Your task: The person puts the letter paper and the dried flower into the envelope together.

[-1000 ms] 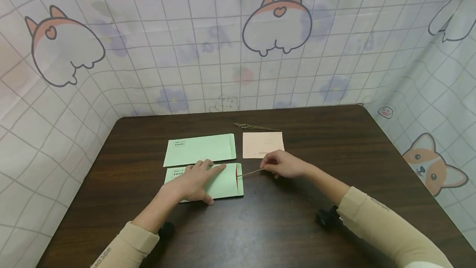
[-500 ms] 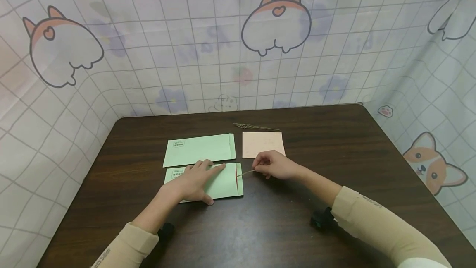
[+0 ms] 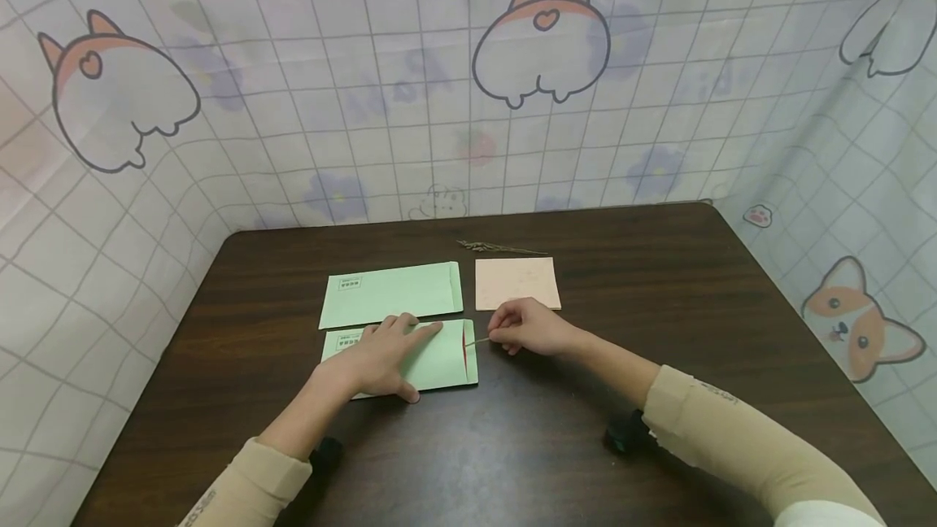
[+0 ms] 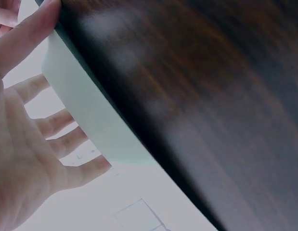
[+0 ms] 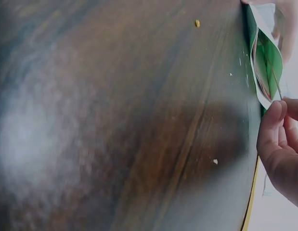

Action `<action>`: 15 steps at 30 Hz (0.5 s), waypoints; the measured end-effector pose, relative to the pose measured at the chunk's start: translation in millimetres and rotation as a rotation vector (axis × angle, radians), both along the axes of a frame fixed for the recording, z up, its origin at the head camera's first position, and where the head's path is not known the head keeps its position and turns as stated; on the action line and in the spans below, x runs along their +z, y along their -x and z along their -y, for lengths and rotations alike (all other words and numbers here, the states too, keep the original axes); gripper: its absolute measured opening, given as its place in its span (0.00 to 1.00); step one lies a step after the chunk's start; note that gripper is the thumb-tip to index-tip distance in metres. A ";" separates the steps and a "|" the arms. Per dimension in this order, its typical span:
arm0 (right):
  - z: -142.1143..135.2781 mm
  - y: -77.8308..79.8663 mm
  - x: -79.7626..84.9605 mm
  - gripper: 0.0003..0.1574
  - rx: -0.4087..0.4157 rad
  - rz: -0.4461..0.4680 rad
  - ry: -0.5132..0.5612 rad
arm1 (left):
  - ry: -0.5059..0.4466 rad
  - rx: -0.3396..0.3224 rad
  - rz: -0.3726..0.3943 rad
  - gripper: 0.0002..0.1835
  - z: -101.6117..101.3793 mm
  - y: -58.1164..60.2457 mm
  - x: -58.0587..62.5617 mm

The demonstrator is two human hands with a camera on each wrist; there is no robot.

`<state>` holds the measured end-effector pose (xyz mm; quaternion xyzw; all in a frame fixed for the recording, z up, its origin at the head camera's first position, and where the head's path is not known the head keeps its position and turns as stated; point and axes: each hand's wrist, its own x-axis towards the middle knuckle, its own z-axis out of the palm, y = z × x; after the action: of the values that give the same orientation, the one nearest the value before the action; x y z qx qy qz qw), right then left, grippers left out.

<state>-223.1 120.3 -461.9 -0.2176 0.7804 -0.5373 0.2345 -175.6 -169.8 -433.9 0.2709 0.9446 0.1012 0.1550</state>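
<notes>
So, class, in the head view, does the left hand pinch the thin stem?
No, the right hand pinches the thin stem, while the left hand rests on the nearer green envelope.

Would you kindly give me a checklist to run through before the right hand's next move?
1. Near green envelope steadied: ok, the left hand rests on it, fingers spread.
2. Envelope mouth open: ok, it gapes in the right wrist view.
3. Thin stem held: ok, the right hand pinches it.
4. Stem entering the mouth: ok.
5. Stem's far end undamaged: cannot tell, hidden inside.
6. Sprig out of the way: ok, beyond the peach card.
</notes>
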 end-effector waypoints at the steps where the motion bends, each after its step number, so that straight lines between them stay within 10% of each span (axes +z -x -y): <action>1: 0.7 -0.5 0.0 0.07 0.001 0.008 0.001 | -0.003 0.000 0.001 0.57 0.0 -0.2 -0.2; 15: 16.5 -3.2 -1.3 0.07 0.012 0.005 0.004 | -0.008 0.008 -0.007 0.56 0.2 -1.1 -0.9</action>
<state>-219.8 103.9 -463.3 -0.2214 0.7773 -0.5381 0.2390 -174.5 -170.0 -434.8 0.2681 0.9458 0.1046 0.1501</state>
